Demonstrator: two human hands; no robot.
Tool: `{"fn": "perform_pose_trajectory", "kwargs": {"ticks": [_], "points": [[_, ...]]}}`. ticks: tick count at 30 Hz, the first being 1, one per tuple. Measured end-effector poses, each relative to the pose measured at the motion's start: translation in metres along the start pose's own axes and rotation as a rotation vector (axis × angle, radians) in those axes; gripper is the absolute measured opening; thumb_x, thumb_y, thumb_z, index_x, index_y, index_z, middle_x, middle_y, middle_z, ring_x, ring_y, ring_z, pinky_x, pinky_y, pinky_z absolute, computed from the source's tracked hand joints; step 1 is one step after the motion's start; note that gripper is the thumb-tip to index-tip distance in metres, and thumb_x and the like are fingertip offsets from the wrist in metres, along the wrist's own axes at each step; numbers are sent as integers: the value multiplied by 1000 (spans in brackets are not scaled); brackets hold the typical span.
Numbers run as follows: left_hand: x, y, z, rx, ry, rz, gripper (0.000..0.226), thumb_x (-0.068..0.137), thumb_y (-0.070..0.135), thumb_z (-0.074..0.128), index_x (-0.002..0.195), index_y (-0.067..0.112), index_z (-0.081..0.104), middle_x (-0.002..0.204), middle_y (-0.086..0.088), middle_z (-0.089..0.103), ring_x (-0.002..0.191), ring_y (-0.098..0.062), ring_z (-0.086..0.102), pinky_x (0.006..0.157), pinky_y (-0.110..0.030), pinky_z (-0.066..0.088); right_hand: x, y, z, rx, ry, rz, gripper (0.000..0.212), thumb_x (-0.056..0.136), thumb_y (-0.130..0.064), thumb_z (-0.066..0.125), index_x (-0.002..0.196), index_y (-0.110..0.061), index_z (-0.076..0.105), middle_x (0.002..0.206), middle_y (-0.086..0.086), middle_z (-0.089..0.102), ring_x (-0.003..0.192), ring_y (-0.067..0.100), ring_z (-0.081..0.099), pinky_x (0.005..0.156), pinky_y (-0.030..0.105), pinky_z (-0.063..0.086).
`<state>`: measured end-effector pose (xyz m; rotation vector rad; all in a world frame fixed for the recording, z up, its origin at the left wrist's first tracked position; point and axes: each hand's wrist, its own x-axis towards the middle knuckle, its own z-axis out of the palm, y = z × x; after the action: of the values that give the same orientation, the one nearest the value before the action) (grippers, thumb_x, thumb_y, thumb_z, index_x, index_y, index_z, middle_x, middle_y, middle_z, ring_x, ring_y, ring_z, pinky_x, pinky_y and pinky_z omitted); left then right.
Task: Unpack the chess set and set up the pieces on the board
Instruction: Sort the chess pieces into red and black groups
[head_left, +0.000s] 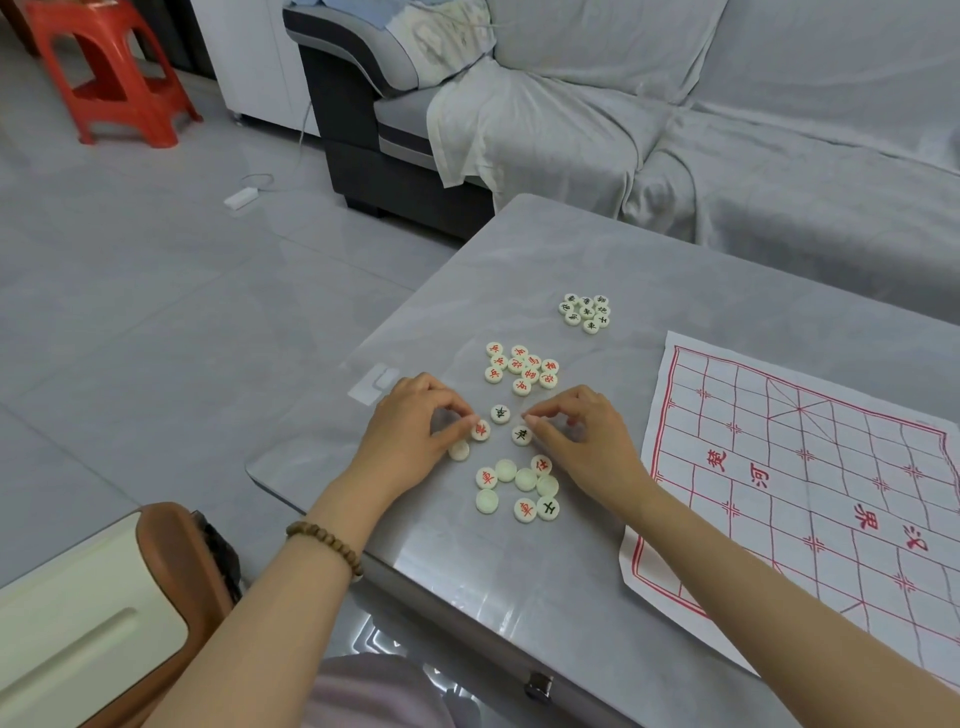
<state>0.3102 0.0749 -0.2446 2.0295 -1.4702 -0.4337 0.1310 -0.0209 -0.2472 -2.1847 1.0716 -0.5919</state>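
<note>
While both hands hover low over the grey table (519, 249) in the head view, the left hand (415, 426) has its fingers curled, thumb and forefinger pinching the edge of a red-marked piece (480, 430), with a blank-faced piece (459, 450) just below the thumb. The right hand (576, 431) is also curled, its fingertips meeting just above a black-marked piece (521, 435); whether it grips anything cannot be told. Another black-marked disc (500, 413) lies between the two hands. A loose cluster (519, 488) of face-up and face-down pieces sits nearer the person. Farther off, a red group (522, 366) is gathered, and beyond it a black group (587, 313). The board (805, 467), a white sheet with a red grid, lies flat to the right with no pieces on it. A beaded bracelet (324, 540) circles the left wrist.
</note>
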Motion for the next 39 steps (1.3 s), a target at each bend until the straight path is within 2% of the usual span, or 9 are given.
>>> {"fn": "perform_pose_trajectory", "kwargs": {"ticks": [4,6,9,12,20,23,27,34,39], "points": [[0,1,2,6,83,-17,12,88,37,59,93,28,65,93,10,51,96,-8,45,82,-24,37,-8,-3,-7,15,-102,-104,24,94,-26,51,114,-26,65,119,-14,57,114,1,46,100,23,36],[-1,1,1,13,99,-1,13,90,35,56,95,28,66,94,10,53,96,-8,46,80,-23,36,-13,-9,-8,-16,-234,-188,36,99,-27,38,132,-24,51,137,-19,40,129,-7,29,111,15,19],[-2,2,-1,28,128,8,16,91,33,54,98,26,67,97,8,56,96,-9,47,82,-25,37,-18,-14,-5,-180,-491,-233,48,101,-36,18,148,-25,18,151,-21,8,139,-7,-2,114,19,-8],[-4,5,0,34,133,-5,20,93,35,51,102,24,66,100,7,57,99,-10,47,83,-25,37,-18,-13,-3,-337,-594,-218,53,100,-42,11,149,-26,1,155,-16,-6,139,-4,-13,114,24,-15],[-15,22,-3,186,-74,91,34,99,36,35,116,27,63,115,10,62,116,-13,46,94,-27,32,-15,12,-22,-464,-567,-131,56,98,-46,9,149,-26,-5,156,-11,-12,140,0,-16,114,28,-15],[-23,27,-2,189,-221,66,45,102,34,17,138,29,43,143,14,41,140,-8,21,111,-24,10,-10,28,-34,-483,-514,-54,59,98,-48,9,149,-24,-7,156,-9,-13,141,3,-16,115,30,-14],[-27,33,3,238,-348,21,49,101,36,9,148,28,19,154,17,14,143,-3,-4,116,-31,-9,17,37,-37,-514,-460,-4,60,98,-49,10,148,-22,-8,156,-6,-13,142,7,-14,114,31,-14],[-17,33,24,432,-368,46,53,100,39,4,149,24,-7,156,13,-12,141,-7,-19,116,-35,-13,79,45,-28,-519,-382,64,61,99,-48,11,149,-17,-6,157,-2,-13,143,10,-12,114,35,-11],[-4,21,11,226,-227,55,49,101,36,15,149,29,9,155,17,5,142,-2,-7,114,-25,-10,101,49,-32,-495,-356,57,58,100,-44,13,150,-19,-2,157,-4,-10,144,12,-13,114,35,-11]]}}
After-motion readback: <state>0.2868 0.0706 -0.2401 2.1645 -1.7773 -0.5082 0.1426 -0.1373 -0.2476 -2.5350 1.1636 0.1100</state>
